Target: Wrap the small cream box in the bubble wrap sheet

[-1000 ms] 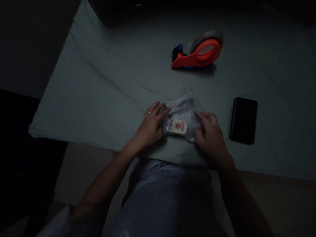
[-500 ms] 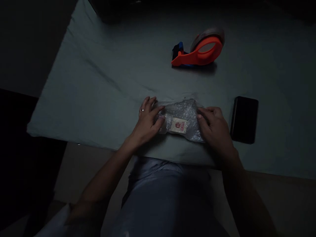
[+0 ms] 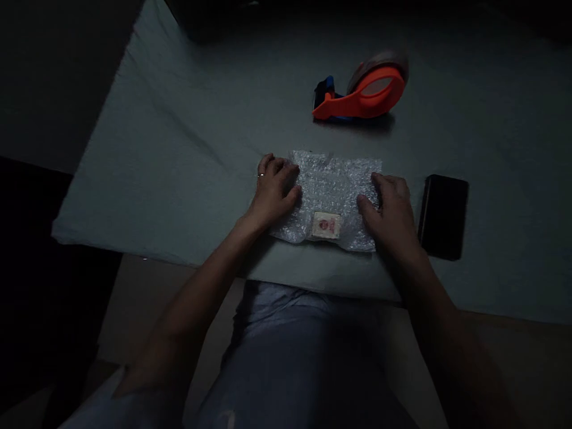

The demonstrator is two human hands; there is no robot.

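Note:
A sheet of bubble wrap (image 3: 330, 185) lies spread on the cloth in front of me. Near its front edge rests a small pale block (image 3: 326, 225) with a red print on top; what it is exactly I cannot make out. My left hand (image 3: 276, 187), with a ring on one finger, presses on the left side of the sheet, fingers apart. On the right side, my right hand (image 3: 389, 205) lies over the edge of the wrap, its thumb and fingers spread. Neither hand touches the block.
An orange and blue tape dispenser (image 3: 361, 98) with a roll of clear tape stands farther back. To the right of my right hand lies a flat black rectangular object (image 3: 444, 216). A pale green cloth (image 3: 179, 179) covers the table; the scene is dim.
The bubble wrap, earlier crumpled and folded, now lies flatter and reaches farther back. Both hands have moved slightly away from me, their fingers more spread.

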